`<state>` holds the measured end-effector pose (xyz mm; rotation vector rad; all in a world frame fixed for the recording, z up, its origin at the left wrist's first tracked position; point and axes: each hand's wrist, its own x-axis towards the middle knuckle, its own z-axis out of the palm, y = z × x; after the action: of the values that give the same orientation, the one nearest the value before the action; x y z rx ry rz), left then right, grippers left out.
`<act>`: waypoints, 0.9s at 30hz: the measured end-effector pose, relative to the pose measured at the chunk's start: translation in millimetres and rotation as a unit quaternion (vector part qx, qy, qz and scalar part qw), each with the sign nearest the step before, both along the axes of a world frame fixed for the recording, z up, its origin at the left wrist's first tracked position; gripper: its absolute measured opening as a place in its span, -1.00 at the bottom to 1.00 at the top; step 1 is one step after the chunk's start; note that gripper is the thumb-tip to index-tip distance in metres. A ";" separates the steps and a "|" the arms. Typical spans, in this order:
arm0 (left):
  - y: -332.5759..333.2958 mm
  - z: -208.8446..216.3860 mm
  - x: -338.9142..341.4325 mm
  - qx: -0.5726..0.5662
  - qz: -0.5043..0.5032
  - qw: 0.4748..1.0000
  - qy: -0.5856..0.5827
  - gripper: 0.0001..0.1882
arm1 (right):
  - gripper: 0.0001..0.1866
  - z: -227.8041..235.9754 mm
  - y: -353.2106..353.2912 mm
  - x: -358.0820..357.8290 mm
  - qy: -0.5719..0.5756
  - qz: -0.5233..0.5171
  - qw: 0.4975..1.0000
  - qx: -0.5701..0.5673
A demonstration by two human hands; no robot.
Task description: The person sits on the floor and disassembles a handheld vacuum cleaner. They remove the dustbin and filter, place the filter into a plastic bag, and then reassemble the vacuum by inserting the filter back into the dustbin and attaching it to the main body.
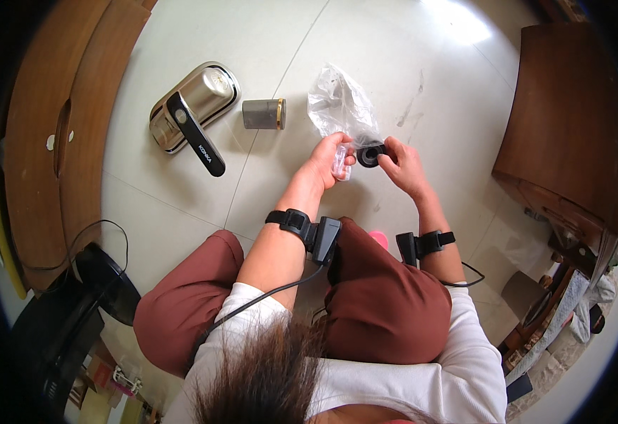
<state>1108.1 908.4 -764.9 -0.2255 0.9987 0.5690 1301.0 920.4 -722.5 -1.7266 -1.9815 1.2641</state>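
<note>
Knees in dark red trousers fill the near part of the view, with a cabled band on each wrist just above them. Beyond the knees both hands meet over the tiled floor (182, 205). The left hand (327, 161) is closed on a small clear plastic piece (340, 164) and the lower edge of a crumpled clear bag (341, 106). The right hand (402, 164) pinches a black ring-shaped part (370, 154) at the bag's mouth, touching the plastic. As a judgement, the part looks about out of the bag but not yet fitted to anything; the other pieces lie untouched, so most of the work seems left.

Farther out, toward the floor's far left, a grey cylinder with a gold rim (264, 114) lies on its side, well apart from the hands. Just left of it rests a gold metal appliance body with a black handle (194, 113).

A wooden cabinet (570, 141) bounds the right edge and curved wooden furniture (61, 127) the left. A black fan base (104, 283) sits near the left knee. The floor between hands and far pieces offers open room for reaching forward; the sides are tighter.
</note>
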 end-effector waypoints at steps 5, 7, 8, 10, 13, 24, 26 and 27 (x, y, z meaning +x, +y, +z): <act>2.5 2.0 3.4 0.041 -0.040 0.998 0.014 -0.63 | -0.83 6.4 6.8 15.4 0.052 -0.023 0.998 -0.039; 0.7 0.0 -1.0 0.034 -0.025 0.999 0.004 -0.60 | -0.86 10.3 8.1 18.1 0.137 -0.079 0.981 -0.115; -0.4 -0.6 -3.9 0.031 -0.017 0.999 0.000 -0.58 | -0.84 11.0 6.9 17.3 0.190 -0.090 0.968 -0.137; -0.7 0.6 -6.4 0.035 -0.001 0.999 -0.029 -0.59 | -0.79 12.0 4.9 15.4 0.335 -0.164 0.904 -0.211; 2.9 13.2 0.6 0.006 0.044 0.999 -0.013 -0.59 | -0.70 6.9 0.0 17.9 0.468 -0.196 0.824 -0.252; -12.0 -9.5 -2.2 0.022 0.064 0.997 -0.034 -0.80 | -0.77 -3.0 5.0 8.2 0.635 -0.230 0.629 -0.385; -10.3 -6.4 -1.1 0.028 0.063 0.997 -0.044 -0.80 | -0.78 -3.0 3.7 8.3 0.657 -0.228 0.599 -0.398; -10.0 -5.5 -0.7 0.028 0.062 0.997 -0.047 -0.81 | -0.79 -4.1 3.2 8.3 0.674 -0.223 0.577 -0.404</act>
<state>1107.4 898.3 -770.4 -0.2639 0.8800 0.6916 1309.3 923.6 -726.6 -0.6275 -0.0230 2.2812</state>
